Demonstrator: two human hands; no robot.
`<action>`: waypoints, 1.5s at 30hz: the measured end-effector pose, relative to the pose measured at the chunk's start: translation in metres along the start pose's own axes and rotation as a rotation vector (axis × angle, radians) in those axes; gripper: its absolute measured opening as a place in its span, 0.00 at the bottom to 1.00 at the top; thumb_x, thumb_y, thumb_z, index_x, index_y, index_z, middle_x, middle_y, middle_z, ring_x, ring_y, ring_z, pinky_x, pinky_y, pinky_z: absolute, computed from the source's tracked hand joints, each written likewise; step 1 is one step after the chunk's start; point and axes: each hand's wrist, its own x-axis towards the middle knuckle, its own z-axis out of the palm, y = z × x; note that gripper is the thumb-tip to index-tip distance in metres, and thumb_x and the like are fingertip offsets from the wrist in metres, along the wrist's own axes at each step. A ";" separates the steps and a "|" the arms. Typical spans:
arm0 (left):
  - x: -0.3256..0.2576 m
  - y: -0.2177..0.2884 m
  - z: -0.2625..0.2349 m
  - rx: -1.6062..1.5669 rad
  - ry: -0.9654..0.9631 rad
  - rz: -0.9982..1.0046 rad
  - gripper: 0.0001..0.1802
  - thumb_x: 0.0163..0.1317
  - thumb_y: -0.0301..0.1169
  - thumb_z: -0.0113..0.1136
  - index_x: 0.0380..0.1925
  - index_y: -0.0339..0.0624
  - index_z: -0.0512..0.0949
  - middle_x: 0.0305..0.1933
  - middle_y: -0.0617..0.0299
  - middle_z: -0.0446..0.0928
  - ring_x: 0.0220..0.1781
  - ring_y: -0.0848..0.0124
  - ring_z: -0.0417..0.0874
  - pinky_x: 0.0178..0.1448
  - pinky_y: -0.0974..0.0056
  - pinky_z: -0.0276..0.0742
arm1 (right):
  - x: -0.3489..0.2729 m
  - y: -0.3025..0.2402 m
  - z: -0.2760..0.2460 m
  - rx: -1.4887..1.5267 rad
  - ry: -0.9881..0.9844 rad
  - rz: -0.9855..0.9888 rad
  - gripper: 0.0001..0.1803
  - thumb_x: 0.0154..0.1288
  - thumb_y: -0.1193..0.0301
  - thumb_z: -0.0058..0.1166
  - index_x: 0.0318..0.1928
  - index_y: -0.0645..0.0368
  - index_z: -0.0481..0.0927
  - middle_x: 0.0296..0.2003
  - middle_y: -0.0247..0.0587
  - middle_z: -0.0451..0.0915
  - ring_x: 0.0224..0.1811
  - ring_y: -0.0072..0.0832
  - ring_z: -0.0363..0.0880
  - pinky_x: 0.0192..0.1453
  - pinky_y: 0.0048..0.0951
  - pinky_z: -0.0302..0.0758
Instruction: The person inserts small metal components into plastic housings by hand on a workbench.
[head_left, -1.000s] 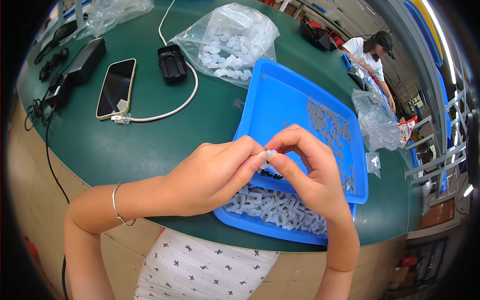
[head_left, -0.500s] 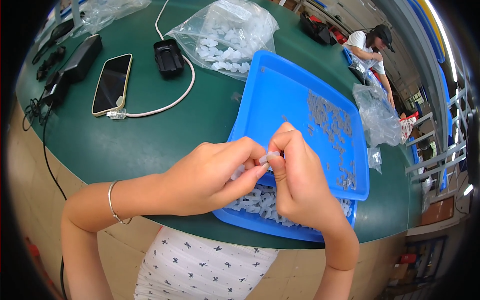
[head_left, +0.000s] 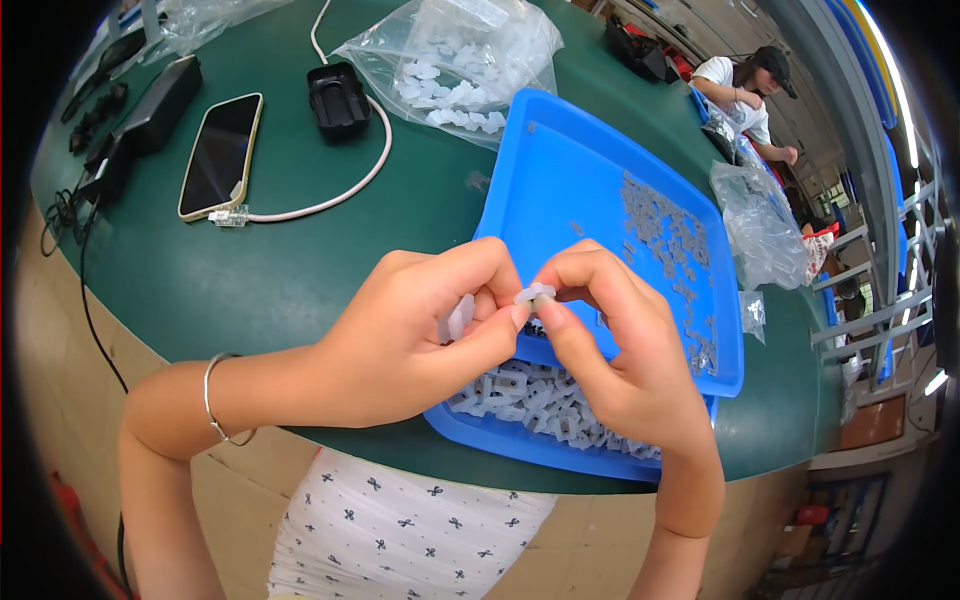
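Observation:
Between the fingertips of both hands is a small translucent white plastic piece [head_left: 534, 293]. My left hand [head_left: 430, 320] pinches its left end, and another whitish piece [head_left: 458, 318] is tucked in that palm under the curled fingers. My right hand [head_left: 618, 340] pinches the other end with thumb and forefinger. Both hands hover over the near edge of an upper blue tray [head_left: 570, 135], which bears many small grey parts [head_left: 665, 225] along its right side. Below it, a lower blue tray [head_left: 470, 432] is filled with white plastic pieces [head_left: 540, 400].
On the green table [head_left: 290, 290] lie a phone [head_left: 220, 160] with a cable, a black holder [head_left: 338, 100] and a black power adapter [head_left: 160, 100]. A clear bag of white pieces [head_left: 455, 70] lies behind the trays. Far right, a co-worker [head_left: 735, 95] sits beside crumpled plastic bags [head_left: 755, 225].
My right hand has opened its pose slightly, its fingers less bunched around the white piece. The held piece shows more fully. The co-worker's hand has lifted.

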 end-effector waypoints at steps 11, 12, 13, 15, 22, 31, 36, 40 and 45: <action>0.002 -0.002 0.003 -0.054 0.052 0.044 0.07 0.59 0.28 0.55 0.29 0.37 0.69 0.20 0.65 0.71 0.21 0.79 0.71 0.23 0.72 0.66 | 0.001 -0.002 -0.005 0.138 0.046 0.002 0.06 0.58 0.80 0.50 0.37 0.68 0.74 0.31 0.43 0.76 0.31 0.29 0.77 0.36 0.25 0.73; 0.002 -0.001 0.004 -0.055 0.048 0.043 0.07 0.59 0.28 0.55 0.29 0.37 0.69 0.20 0.65 0.71 0.21 0.79 0.71 0.23 0.72 0.66 | 0.002 -0.002 -0.007 0.088 0.053 -0.023 0.06 0.58 0.80 0.49 0.36 0.68 0.74 0.30 0.43 0.76 0.31 0.29 0.77 0.36 0.25 0.73; 0.001 0.002 0.003 -0.005 0.030 0.051 0.07 0.60 0.28 0.55 0.29 0.37 0.69 0.21 0.64 0.71 0.21 0.79 0.71 0.23 0.72 0.66 | 0.002 -0.001 -0.008 0.088 0.056 -0.020 0.06 0.58 0.80 0.49 0.36 0.68 0.74 0.30 0.43 0.76 0.31 0.29 0.77 0.36 0.25 0.73; 0.000 0.002 0.002 0.044 0.009 0.058 0.07 0.60 0.28 0.55 0.29 0.37 0.69 0.21 0.64 0.71 0.21 0.78 0.71 0.23 0.72 0.67 | 0.003 0.003 -0.009 0.083 0.001 -0.069 0.05 0.58 0.80 0.50 0.36 0.68 0.75 0.29 0.43 0.76 0.31 0.29 0.77 0.35 0.25 0.74; 0.001 0.001 0.004 0.177 0.024 0.165 0.06 0.59 0.27 0.56 0.28 0.36 0.71 0.20 0.62 0.72 0.20 0.75 0.73 0.23 0.71 0.67 | 0.005 0.006 -0.028 -0.059 -0.055 -0.107 0.05 0.58 0.76 0.53 0.33 0.67 0.76 0.23 0.40 0.75 0.24 0.26 0.74 0.28 0.25 0.69; 0.000 0.002 0.003 0.015 0.057 0.057 0.07 0.62 0.28 0.54 0.32 0.34 0.74 0.20 0.64 0.73 0.20 0.81 0.70 0.22 0.73 0.63 | -0.001 0.034 -0.052 -0.367 -0.294 0.527 0.12 0.56 0.68 0.58 0.25 0.64 0.74 0.17 0.40 0.74 0.19 0.28 0.72 0.25 0.28 0.67; 0.003 0.003 0.004 -0.190 0.058 -0.113 0.09 0.63 0.30 0.53 0.33 0.34 0.74 0.21 0.68 0.72 0.23 0.85 0.67 0.26 0.75 0.61 | 0.002 0.026 -0.047 -0.311 -0.275 0.372 0.09 0.56 0.71 0.57 0.28 0.64 0.73 0.20 0.42 0.75 0.23 0.28 0.75 0.29 0.28 0.70; 0.002 0.006 -0.001 -0.307 -0.043 -0.201 0.08 0.64 0.30 0.51 0.35 0.35 0.73 0.21 0.70 0.71 0.22 0.85 0.65 0.27 0.77 0.59 | 0.003 0.025 -0.041 0.019 -0.091 0.308 0.07 0.57 0.75 0.56 0.29 0.65 0.72 0.23 0.37 0.76 0.27 0.22 0.75 0.33 0.23 0.71; 0.003 0.005 0.000 -0.338 -0.074 -0.204 0.08 0.64 0.29 0.50 0.35 0.35 0.72 0.19 0.68 0.70 0.20 0.84 0.65 0.25 0.77 0.58 | 0.004 0.005 -0.041 0.276 0.040 0.270 0.07 0.57 0.77 0.56 0.33 0.64 0.71 0.28 0.34 0.76 0.31 0.18 0.75 0.36 0.20 0.72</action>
